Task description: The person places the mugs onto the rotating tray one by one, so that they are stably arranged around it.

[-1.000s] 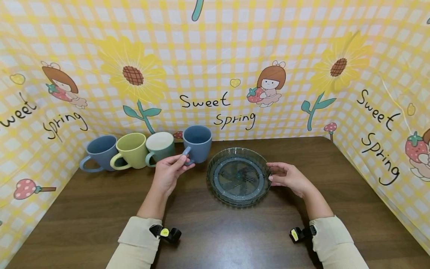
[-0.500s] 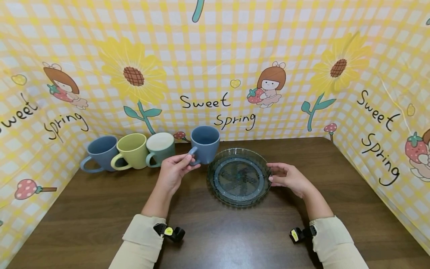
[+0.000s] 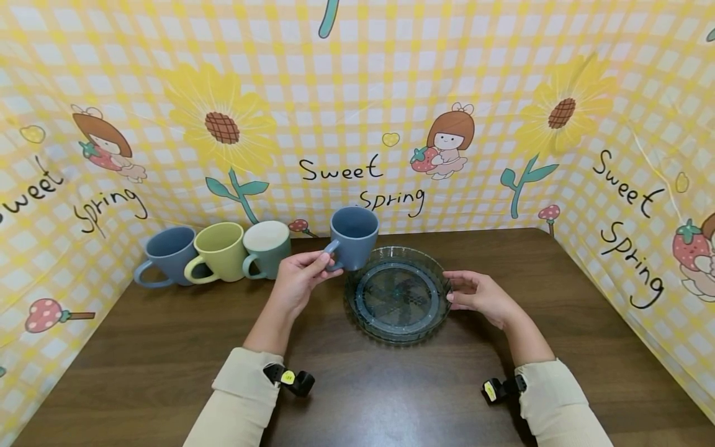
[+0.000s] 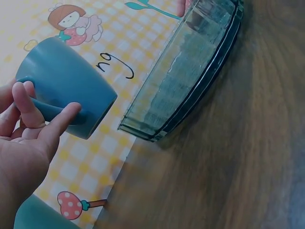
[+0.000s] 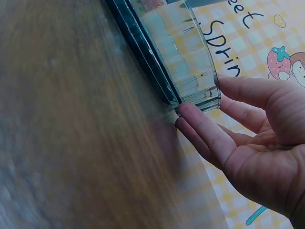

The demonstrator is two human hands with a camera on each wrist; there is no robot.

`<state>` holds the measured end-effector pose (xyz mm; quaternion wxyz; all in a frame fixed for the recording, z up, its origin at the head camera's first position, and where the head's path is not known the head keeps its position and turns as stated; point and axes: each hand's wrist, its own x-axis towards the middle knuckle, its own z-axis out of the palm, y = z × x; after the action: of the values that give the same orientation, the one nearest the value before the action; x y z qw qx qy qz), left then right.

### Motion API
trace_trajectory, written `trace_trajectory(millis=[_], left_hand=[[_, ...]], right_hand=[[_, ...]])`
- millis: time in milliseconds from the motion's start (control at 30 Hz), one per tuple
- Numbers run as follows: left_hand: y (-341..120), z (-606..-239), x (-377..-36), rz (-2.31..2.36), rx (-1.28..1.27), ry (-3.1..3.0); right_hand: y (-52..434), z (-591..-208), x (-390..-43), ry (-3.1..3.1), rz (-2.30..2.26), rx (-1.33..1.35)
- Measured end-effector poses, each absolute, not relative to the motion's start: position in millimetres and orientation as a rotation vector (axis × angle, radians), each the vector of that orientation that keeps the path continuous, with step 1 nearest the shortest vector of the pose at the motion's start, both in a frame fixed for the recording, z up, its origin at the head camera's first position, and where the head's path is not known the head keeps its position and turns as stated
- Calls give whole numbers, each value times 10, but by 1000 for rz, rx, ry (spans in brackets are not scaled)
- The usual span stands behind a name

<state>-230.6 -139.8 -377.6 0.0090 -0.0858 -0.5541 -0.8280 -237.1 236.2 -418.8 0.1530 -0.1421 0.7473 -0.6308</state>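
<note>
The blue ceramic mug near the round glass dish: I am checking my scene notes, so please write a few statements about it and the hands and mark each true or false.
1. The left hand holds the blue ceramic mug by its handle. True.
2. That mug stands inside the round ribbed glass dish. False: it is lifted, at the dish's far left edge.
3. The right hand touches the dish's rim. True.
4. Five other mugs line the backdrop. False: three do, the blue mug, the yellow-green mug and the grey-green mug.
</note>
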Motion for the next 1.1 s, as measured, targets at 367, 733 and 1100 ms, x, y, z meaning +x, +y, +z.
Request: trace_trajectory(millis=[367,733,1100], left_hand=[[-1241,-3761,-2366,-2550,-340,-1769],[-1097,-3771,-2465,-2533,-339,-1862],[-979,-3828,-2600,-2542,-371,-1974]], right_hand=[[2357,-4194,-2375,2145,-1804,-410],[2358,-4191,-2382,2150,-1805,-408],[2366,-4190,-2375,2144,-1806,-411]])
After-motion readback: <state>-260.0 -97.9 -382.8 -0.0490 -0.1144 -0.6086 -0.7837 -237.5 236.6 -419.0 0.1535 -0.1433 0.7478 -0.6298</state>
